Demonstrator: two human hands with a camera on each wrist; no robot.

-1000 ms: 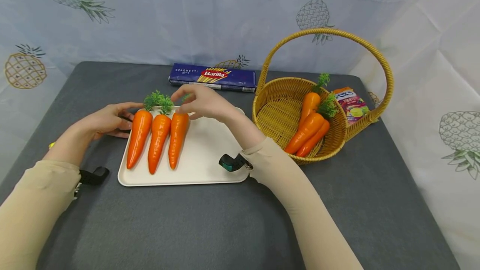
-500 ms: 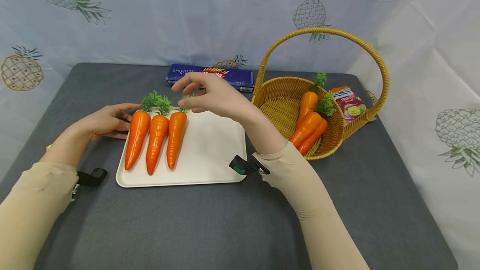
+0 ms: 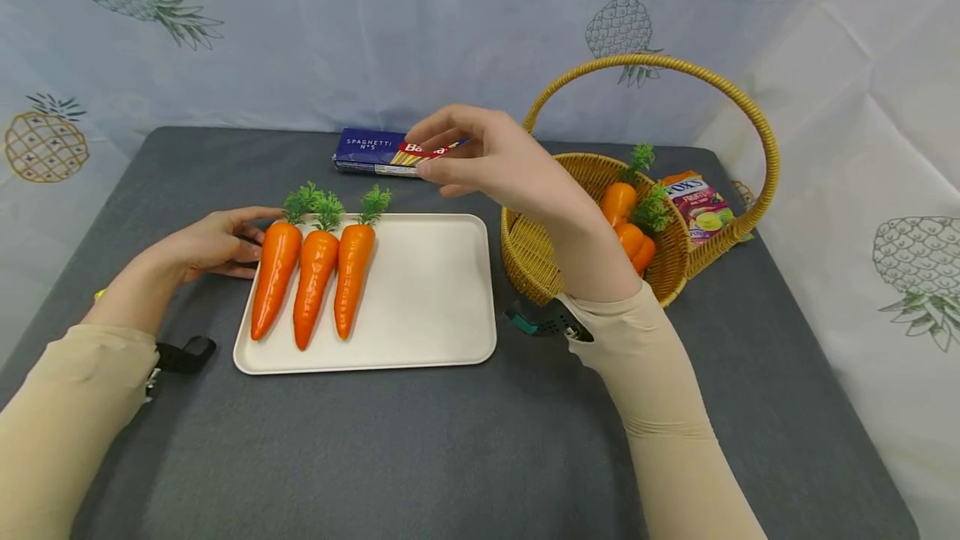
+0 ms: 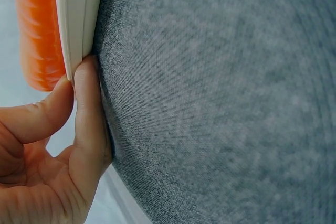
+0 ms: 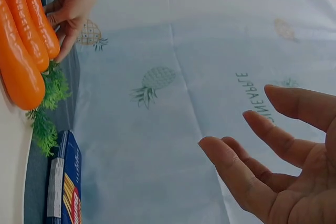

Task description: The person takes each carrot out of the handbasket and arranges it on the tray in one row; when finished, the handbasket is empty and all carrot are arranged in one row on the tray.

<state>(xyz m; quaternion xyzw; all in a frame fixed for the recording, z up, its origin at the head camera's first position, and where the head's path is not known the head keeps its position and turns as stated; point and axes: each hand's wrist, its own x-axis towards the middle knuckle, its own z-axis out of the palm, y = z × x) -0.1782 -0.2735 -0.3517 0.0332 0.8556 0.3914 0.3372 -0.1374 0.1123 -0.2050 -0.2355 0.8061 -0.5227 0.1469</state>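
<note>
A cream tray (image 3: pixel 432 298) lies on the table with three orange carrots side by side on its left half: a left carrot (image 3: pixel 275 283), a middle carrot (image 3: pixel 314 290) and a right carrot (image 3: pixel 353 277). At the tray's left edge, my left hand (image 3: pixel 213 242) pinches the rim. In the left wrist view its thumb (image 4: pixel 44 115) touches the rim's side and a finger lies beneath it. My right hand (image 3: pixel 506 161) hovers between the tray and a wicker basket (image 3: pixel 528 261), holding nothing. Its fingers (image 5: pixel 231 169) are spread and loosely bent in the right wrist view.
Several carrots (image 3: pixel 619 202) lie inside the basket, partly hidden by my right arm; its tall handle (image 3: pixel 768 148) arches above. A blue spaghetti box (image 3: pixel 367 150) lies behind the tray. To the basket's right is a Fox's candy bag (image 3: pixel 701 208). A pineapple-print cloth (image 3: pixel 480 32) hangs behind.
My right hand has risen off the right carrot and moved right, away from the tray toward the basket. My left hand has kept its place at the tray's edge.
</note>
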